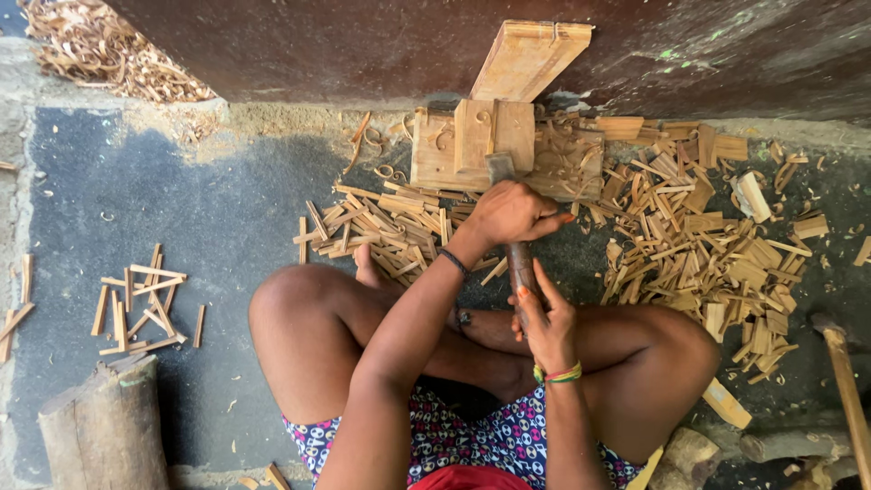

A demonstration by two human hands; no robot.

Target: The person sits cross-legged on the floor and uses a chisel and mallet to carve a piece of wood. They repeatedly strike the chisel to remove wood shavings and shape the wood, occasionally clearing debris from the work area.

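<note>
In the head view, we sit cross-legged on the floor (pixel 181 218) and work on wood. Our left hand (pixel 510 211) closes around the top of a tool (pixel 519 263), near its metal head, which rests on a small block (pixel 494 134) at 12 o'clock from the hand. Our right hand (pixel 547 322) wraps the lower part of the same handle, at 6 o'clock from the left hand, fingers partly loose. The block stands on a wider wooden base (pixel 435 154) close to the wall (pixel 363 45).

As for progress, we judge that much is already done: a big heap of split strips (pixel 699 245) lies at 3 o'clock from the hands, a smaller heap (pixel 381 227) at 9 o'clock, and a few strips (pixel 141 304) far at 9 o'clock. What remains seems to be the block under the tool and a plank (pixel 528 59) leaning on the wall at 12 o'clock. A log (pixel 109 426) stands at 8 o'clock, and another handle (pixel 848 381) lies at 4 o'clock.
</note>
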